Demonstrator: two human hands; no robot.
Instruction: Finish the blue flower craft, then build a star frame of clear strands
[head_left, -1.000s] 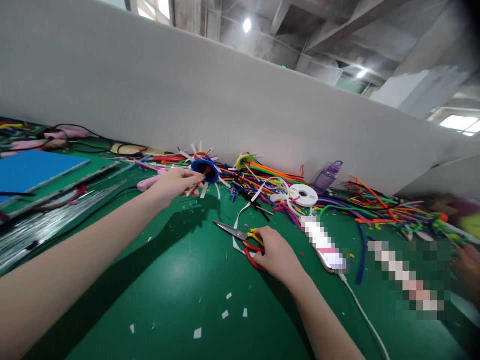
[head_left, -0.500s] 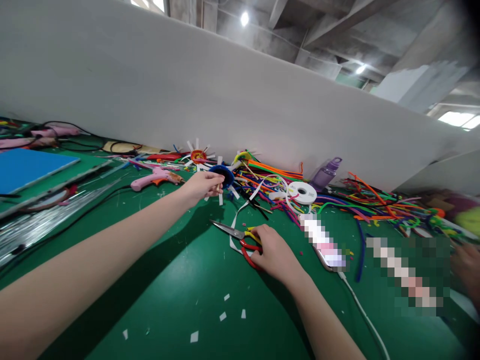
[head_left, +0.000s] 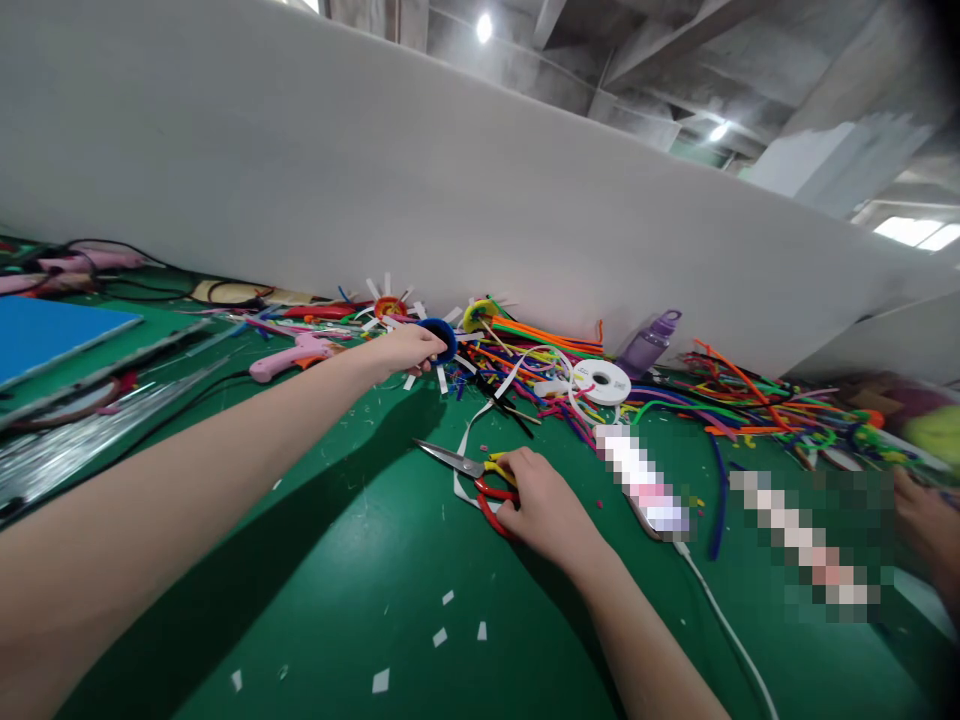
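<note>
At the back of the work surface my left hand (head_left: 409,350) reaches out, fingers pinched at the rim of a blue round cup-like piece (head_left: 448,342) with white strips sticking out around it. Part of that piece is hidden by the hand. My right hand (head_left: 547,508) is wrapped over the red and yellow handles of a pair of scissors (head_left: 454,460), whose pointed blades face left, low over the green table (head_left: 345,560). A white ribbon (head_left: 466,440) passes under the scissors. Similar strip-edged pieces, one orange (head_left: 389,307) and one yellow (head_left: 478,316), stand behind.
Pink glue gun (head_left: 289,358) lies left of centre. Coloured pipe cleaners (head_left: 517,375) heap along the wall, with a white ribbon spool (head_left: 601,382) and purple bottle (head_left: 651,340). A phone (head_left: 651,495) with a cable lies right. Another person's hand (head_left: 930,525) shows at the far right.
My left hand and the blue piece have moved slightly back, closer to the orange and yellow pieces. My right hand stays on the scissors. The view has shifted a little.
</note>
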